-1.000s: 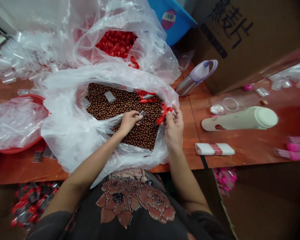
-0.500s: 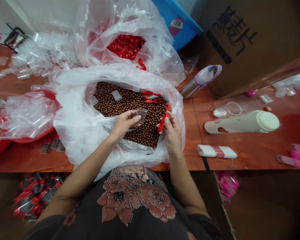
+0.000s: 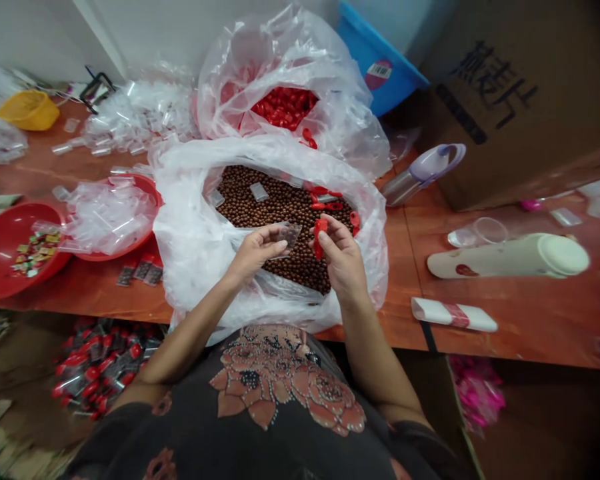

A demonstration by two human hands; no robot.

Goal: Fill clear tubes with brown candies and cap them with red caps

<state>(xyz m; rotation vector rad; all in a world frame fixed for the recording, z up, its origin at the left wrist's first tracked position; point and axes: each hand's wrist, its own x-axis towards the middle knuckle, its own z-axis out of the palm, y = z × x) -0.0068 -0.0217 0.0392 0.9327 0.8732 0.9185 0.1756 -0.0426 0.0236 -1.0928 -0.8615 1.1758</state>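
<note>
Over an open white plastic bag of small brown balls, my left hand pinches a small clear plastic container that looks partly filled with brown balls. My right hand, a little to the right, grips a red plastic cap between thumb and fingers. The cap and the container are close but apart. On the balls lie another clear container and several red caps. One more red piece rests at the bag's right edge.
Behind stands a bag of red caps. Left are a red bowl of clear containers, a red bowl of small colourful pieces, and filled capped containers. Right are a pale bottle, a lilac-topped bottle and a carton.
The view has swung left, showing more of the bowls. The red cap in my right hand has turned from slanted and stretched out to upright and compact, and sits nearer the container.
</note>
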